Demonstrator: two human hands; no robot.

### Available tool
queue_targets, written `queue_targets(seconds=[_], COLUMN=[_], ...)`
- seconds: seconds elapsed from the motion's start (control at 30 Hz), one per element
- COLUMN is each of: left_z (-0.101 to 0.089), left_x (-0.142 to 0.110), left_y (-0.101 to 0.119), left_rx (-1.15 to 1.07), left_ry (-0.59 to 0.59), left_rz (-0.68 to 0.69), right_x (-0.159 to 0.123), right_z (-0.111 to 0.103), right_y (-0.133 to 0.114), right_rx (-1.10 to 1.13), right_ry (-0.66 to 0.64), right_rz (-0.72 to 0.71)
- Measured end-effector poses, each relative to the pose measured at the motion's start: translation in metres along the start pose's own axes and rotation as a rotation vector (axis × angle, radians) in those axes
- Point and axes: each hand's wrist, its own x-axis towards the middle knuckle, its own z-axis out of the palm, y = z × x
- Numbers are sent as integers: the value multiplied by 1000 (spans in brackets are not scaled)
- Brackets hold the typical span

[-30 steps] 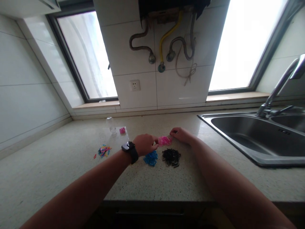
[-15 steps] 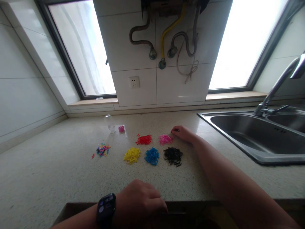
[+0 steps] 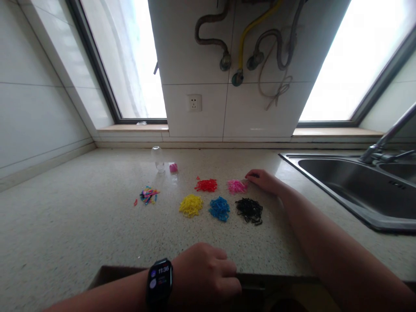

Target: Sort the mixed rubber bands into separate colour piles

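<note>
Right fingers (image 3: 250,173), grip unclear

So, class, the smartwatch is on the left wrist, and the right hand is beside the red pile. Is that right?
Not quite: the head view shows the right hand beside the pink pile, not the red pile. The smartwatch is indeed on the left wrist.

The only view looks out from the person's head, facing forward and tipped down across the counter (image 3: 97,229) to the tiled wall (image 3: 208,123). The left hand (image 3: 206,273) is near the lens, the right hand (image 3: 262,180) farther off. The wide frame takes in parts of two windows (image 3: 130,60) and a sink (image 3: 344,182), cut by the right edge.
</note>
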Motion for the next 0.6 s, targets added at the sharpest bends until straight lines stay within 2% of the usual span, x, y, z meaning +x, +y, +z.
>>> queue_targets(seconds=[0.33, 0.6], left_z=[2, -2], left_x=[-5, -5], left_y=[1, 4], left_rx=[35, 43], left_ry=[70, 53], left_rz=[49, 81], right_x=[-5, -7], right_z=[0, -1], right_y=[-10, -23], right_rx=[-87, -25], right_ry=[-39, -39], right_rz=[-3, 18])
